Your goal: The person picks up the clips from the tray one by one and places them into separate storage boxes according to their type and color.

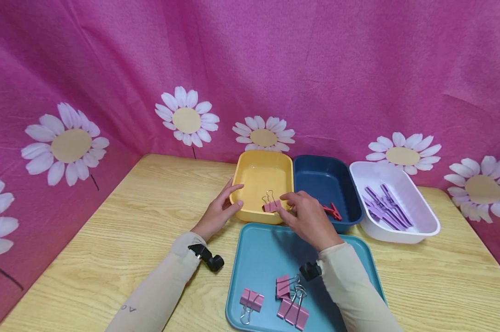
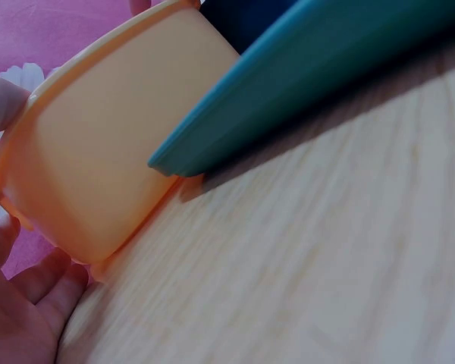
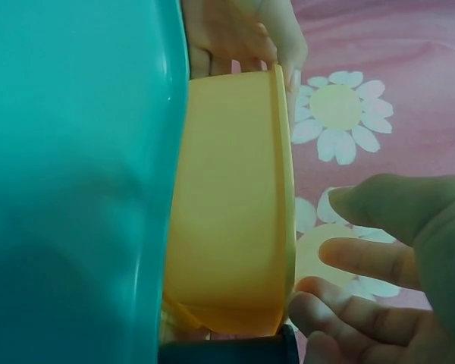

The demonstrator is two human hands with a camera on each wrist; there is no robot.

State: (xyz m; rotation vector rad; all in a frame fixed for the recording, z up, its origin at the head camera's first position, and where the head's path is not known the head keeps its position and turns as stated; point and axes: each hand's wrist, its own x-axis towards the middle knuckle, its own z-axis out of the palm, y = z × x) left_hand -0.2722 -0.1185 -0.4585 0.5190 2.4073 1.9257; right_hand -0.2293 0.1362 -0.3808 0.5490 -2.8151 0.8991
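Observation:
My left hand (image 1: 223, 207) grips the near left corner of the yellow bin (image 1: 264, 157), its thumb over the rim and other fingers along the outside wall. In the left wrist view, fingers (image 2: 57, 292) lie low against the yellow wall. A pink binder clip (image 1: 271, 206) with wire handles up lies inside the bin at its near end. My right hand (image 1: 310, 219) hovers over the bin's near right corner, fingertips close to that clip. In the right wrist view, its thumb and fingers stand apart with nothing between them.
A teal tray (image 1: 241, 258) in front holds several pink binder clips (image 1: 291, 302). Right of the yellow bin stand a navy bin (image 1: 320, 170) with red clips (image 1: 333, 212) and a white bin (image 1: 424, 216) with purple hair clips (image 1: 387, 207). A flowered pink curtain (image 1: 316, 69) hangs behind.

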